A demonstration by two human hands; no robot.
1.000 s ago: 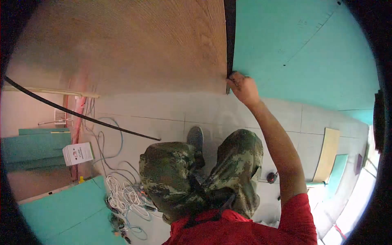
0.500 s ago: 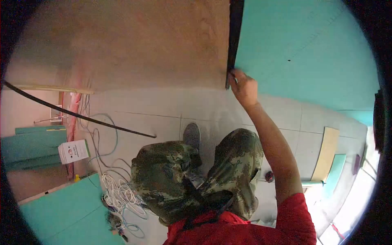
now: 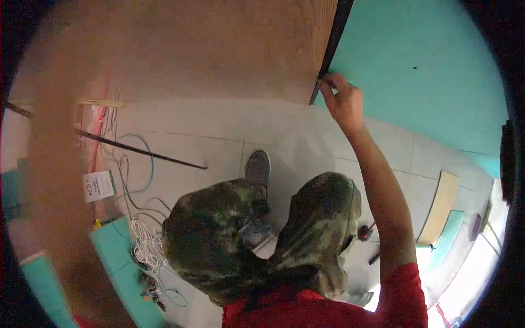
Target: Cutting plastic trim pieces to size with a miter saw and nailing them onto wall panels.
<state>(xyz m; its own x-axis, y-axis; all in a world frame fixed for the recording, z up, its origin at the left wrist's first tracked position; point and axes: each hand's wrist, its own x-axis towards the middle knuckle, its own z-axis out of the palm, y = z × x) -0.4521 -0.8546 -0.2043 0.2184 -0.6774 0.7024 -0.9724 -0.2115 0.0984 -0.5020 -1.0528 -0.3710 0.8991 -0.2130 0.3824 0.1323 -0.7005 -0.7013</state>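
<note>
At the edge of a large brown wood-grain panel (image 3: 219, 49) runs a narrow black strip (image 3: 336, 34), beside a turquoise board (image 3: 426, 82). Near the strip's lower end, my right hand (image 3: 345, 101) is closed in a pinch on it, thumb and forefinger together at the panel's edge. My left forearm (image 3: 68, 218) reaches up along the left side, badly blurred. The left hand smears into the brown of the panel, so its fingers cannot be made out. Behind that forearm passes another long thin black strip (image 3: 147, 154), its free end over the tiled floor.
Tangled white cables (image 3: 146, 243) lie on the floor left of my knees, near a white box (image 3: 99, 186) and turquoise board pieces (image 3: 112, 246). A red-and-black round object (image 3: 365, 233) sits by my right knee. Farther right lies a tan board offcut (image 3: 439, 208).
My left arm has come into view, raised along the left side. The view has shifted and tilted slightly. My right hand still pinches the black strip near its lower end.
</note>
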